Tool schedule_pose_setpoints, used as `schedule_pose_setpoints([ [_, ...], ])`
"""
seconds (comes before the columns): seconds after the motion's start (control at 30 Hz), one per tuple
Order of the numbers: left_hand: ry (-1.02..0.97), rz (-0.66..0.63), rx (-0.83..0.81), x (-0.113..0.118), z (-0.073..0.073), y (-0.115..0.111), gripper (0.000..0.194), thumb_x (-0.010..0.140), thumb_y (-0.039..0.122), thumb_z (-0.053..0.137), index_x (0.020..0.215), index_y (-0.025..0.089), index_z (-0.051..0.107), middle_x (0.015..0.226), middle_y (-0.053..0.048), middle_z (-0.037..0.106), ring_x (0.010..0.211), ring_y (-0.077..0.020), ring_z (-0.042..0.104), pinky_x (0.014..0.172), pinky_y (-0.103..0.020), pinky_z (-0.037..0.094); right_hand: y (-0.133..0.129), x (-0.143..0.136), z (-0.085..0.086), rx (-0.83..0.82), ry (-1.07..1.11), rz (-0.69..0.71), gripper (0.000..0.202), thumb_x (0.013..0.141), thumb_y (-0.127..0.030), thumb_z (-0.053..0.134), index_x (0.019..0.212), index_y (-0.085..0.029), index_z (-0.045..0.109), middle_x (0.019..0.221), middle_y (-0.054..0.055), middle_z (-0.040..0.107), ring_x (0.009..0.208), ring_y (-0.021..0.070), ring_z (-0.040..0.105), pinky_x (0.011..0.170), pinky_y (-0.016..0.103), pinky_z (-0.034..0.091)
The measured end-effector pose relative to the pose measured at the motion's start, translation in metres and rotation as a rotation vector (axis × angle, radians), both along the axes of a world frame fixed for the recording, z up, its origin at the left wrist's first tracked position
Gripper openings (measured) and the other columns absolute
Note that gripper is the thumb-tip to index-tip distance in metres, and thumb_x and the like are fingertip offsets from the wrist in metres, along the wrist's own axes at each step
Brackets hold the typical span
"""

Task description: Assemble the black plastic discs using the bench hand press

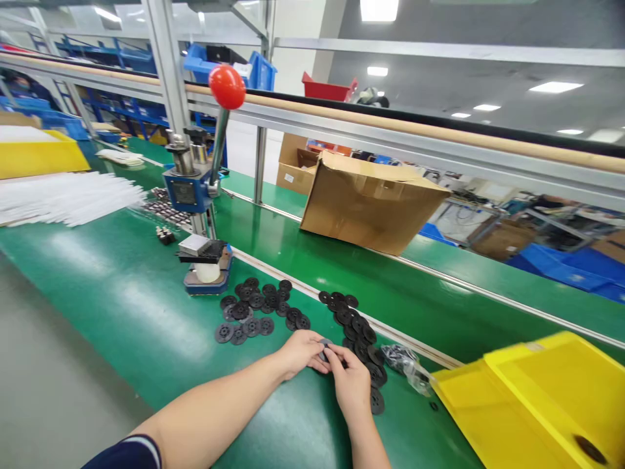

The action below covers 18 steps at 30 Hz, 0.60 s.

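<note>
One dark piece [325,342]: left hand [297,354], right hand [355,385] pinching | black discs [239,310]: 10 o'clock | apparent fingertip handling; next move needs steadiness

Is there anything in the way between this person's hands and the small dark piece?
Nothing visible: the left hand and right hand both have their fingers on the dark piece. The nearby black discs lie beside the right hand, not between.

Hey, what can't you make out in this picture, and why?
All in the head view:
- Small dark part: mostly covered by fingers of the left hand and right hand.
- Press label: too small to read.
- Clear bag: contents blurred.
- Yellow bin: cut off by the right and bottom edges.
</note>
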<state>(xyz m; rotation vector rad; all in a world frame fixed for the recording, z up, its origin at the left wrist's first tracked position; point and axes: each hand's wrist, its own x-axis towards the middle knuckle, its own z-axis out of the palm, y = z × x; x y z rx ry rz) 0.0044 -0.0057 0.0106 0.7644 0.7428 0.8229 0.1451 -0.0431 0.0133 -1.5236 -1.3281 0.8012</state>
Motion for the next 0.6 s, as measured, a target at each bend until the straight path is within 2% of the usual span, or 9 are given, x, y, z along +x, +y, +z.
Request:
schedule_pose_setpoints([
  [0.13, 0.018, -0.041, 0.017, -0.006, 0.005, -0.015, 0.04, 0.071, 0.033, 0.075, 0.1, 0.007, 0.066, 0.08, -0.013, 0.073, 0.068, -0.0185, 0.071, 0.067, -0.03, 0.058, -0.015, -0.011, 0.013, -0.002, 0.074, -0.04, 0.019, 0.075, -0.034, 0.065, 0.081, -0.019, 0.075, 0.087, 0.007, 0.072, 0.085, 0.0219, 0.065, 0.083, 0.032, 0.048],
  [0.23, 0.07, -0.045, 0.014, -0.011, 0.001, -0.019, 0.044, 0.068, 0.034, 0.079, 0.103, 0.01, 0.067, 0.097, -0.013, 0.073, 0.079, -0.0208, 0.072, 0.073, -0.031, 0.06, -0.02, -0.019, 0.014, -0.048, 0.15, -0.095, 0.012, 0.074, -0.023, 0.066, 0.079, -0.019, 0.076, 0.078, 0.003, 0.071, 0.074, 0.0173, 0.065, 0.071, 0.026, 0.05],
  [0.3, 0.117, -0.059, 0.017, -0.013, -0.005, -0.015, 0.048, 0.065, 0.036, 0.081, 0.104, 0.012, 0.066, 0.099, -0.011, 0.074, 0.082, -0.0219, 0.072, 0.077, -0.032, 0.061, -0.017, -0.02, 0.009, -0.084, 0.218, -0.151, 0.01, 0.073, -0.021, 0.069, 0.08, -0.018, 0.075, 0.068, 0.0, 0.068, 0.062, 0.0136, 0.062, 0.06, 0.023, 0.048],
  [0.37, 0.152, -0.056, 0.027, -0.013, -0.01, -0.011, 0.051, 0.062, 0.037, 0.083, 0.105, 0.014, 0.066, 0.102, -0.009, 0.073, 0.089, -0.0252, 0.072, 0.079, -0.035, 0.062, -0.014, -0.017, 0.004, -0.11, 0.29, -0.21, 0.015, 0.07, -0.02, 0.074, 0.084, -0.017, 0.074, 0.058, -0.005, 0.059, 0.052, 0.0099, 0.055, 0.051, 0.019, 0.042],
  [0.5, 0.251, -0.065, 0.051, -0.018, -0.015, -0.011, 0.055, 0.06, 0.041, 0.083, 0.107, 0.02, 0.065, 0.105, -0.004, 0.073, 0.093, -0.0269, 0.072, 0.08, -0.035, 0.063, -0.017, -0.012, 0.003, -0.158, 0.396, -0.234, 0.045, 0.057, -0.021, 0.086, 0.098, -0.016, 0.069, 0.055, -0.01, 0.052, 0.046, 0.0057, 0.044, 0.045, 0.016, 0.033],
  [0.6, 0.327, -0.076, 0.08, -0.021, -0.018, -0.01, 0.057, 0.06, 0.045, 0.081, 0.109, 0.021, 0.063, 0.1, -0.003, 0.074, 0.09, -0.0254, 0.072, 0.079, -0.032, 0.063, -0.021, -0.012, 0.004, -0.198, 0.424, -0.201, 0.032, 0.057, -0.019, 0.086, 0.084, -0.015, 0.07, 0.054, -0.009, 0.052, 0.045, 0.0048, 0.041, 0.043, 0.016, 0.03],
])
